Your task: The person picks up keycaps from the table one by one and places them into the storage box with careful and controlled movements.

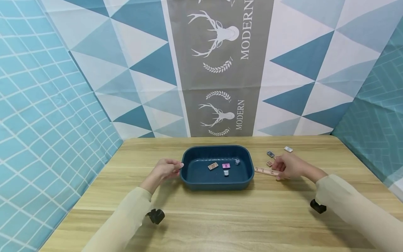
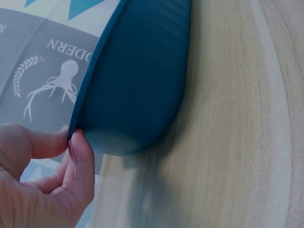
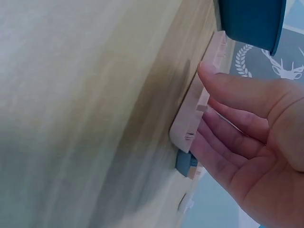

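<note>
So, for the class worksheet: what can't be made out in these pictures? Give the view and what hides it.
Head view: the markings on the pink piece in the blue tray, too small to read.
Head view: part of the pale strip, covered by the right hand.
Left wrist view: the tray's contents, hidden behind its outer wall.
Right wrist view: most of the tray, cut off by the picture's top edge.

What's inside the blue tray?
The tray holds a tan piece, a pink piece and two pale pieces. Their undersides, and the inner face of the near wall, are hidden.
</note>
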Demonstrator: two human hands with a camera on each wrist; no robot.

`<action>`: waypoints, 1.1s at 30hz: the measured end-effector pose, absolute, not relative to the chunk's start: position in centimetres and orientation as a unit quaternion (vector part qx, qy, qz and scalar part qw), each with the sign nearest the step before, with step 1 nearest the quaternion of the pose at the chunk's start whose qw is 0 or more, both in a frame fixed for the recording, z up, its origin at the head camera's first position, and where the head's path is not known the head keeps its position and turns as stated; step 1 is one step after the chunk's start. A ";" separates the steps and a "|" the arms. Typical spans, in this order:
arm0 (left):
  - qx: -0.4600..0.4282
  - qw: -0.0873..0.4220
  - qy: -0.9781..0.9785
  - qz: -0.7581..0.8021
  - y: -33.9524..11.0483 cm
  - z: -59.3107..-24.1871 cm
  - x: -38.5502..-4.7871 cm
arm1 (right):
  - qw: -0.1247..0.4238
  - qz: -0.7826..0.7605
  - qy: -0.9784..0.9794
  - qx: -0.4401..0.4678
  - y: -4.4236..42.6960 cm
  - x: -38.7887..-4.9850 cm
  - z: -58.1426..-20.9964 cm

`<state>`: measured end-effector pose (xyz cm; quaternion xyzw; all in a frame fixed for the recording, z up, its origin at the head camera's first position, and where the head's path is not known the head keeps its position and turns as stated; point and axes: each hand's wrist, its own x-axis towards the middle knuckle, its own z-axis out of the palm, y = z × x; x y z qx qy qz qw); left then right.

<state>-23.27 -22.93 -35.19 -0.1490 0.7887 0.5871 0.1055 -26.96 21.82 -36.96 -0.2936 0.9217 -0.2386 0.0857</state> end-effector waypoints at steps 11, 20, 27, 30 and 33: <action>-0.152 0.105 0.787 0.588 -23.0 -35.3 -23.2 | 0.036 -0.228 0.923 -0.307 22.0 -26.7 -37.6; -0.151 0.105 0.791 0.583 -23.0 -35.2 -23.2 | 0.017 -0.238 0.929 -0.282 22.7 -27.0 -37.1; -0.150 0.108 0.791 0.583 -22.9 -35.2 -23.3 | 0.009 -0.258 0.927 -0.271 23.2 -27.2 -37.1; -0.150 0.107 0.791 0.583 -22.9 -35.1 -23.3 | 0.003 -0.262 0.928 -0.266 23.2 -27.2 -37.1; -0.148 0.106 0.791 0.584 -23.0 -35.2 -23.3 | -0.001 -0.265 0.927 -0.267 22.9 -27.1 -37.0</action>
